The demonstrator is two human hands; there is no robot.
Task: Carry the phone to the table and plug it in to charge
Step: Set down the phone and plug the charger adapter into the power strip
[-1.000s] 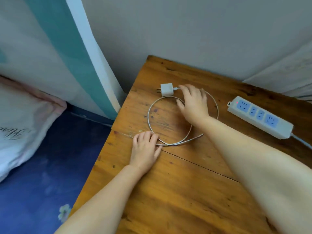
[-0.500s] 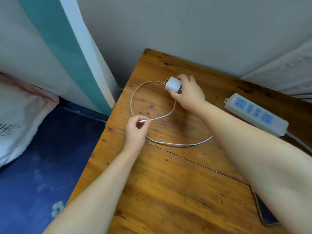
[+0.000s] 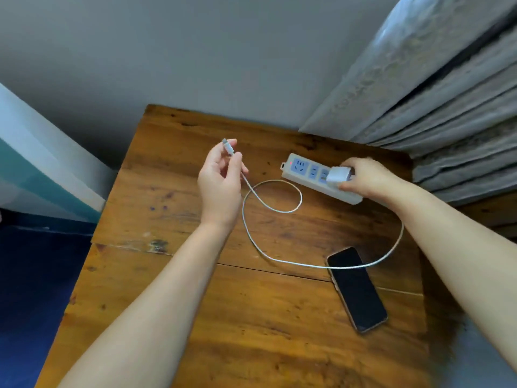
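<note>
- Centrally, the phone [image 3: 356, 288] lay flat and screen-up on the wooden desk [image 3: 195, 317], in the near right part of the top, its dark screen unlit and its long axis running diagonally from upper left to lower right.
- The white charging cable [image 3: 272, 211] crossed over the upper end of the phone, touching its screen, and was not connected to it.
- From there the cable swept in a wide arc across the desk, formed one closed loop near the middle of the top, and rose to the left hand [image 3: 219, 182].
- The left hand was raised above the desk and pinched the cable just below the connector [image 3: 228, 145] between thumb and fingertips; the connector tip pointed up and away, free of any socket.
- The right hand [image 3: 366, 177] gripped the white charger block [image 3: 337, 176] between thumb and fingers.
- The charger block was held against the top face of the white power strip [image 3: 307, 175], over the sockets toward its right end; whether the prongs were seated could not be determined.
- The power strip lay on the far right part of the desk, angled, with a small red indicator lit at its left end and two blue socket panels uncovered.
- The far end of the cable passed under the right forearm toward the charger block.
- Behind the desk stood a grey wall [image 3: 195, 51]; folded grey curtain fabric [image 3: 447, 93] hung at the right.
</note>
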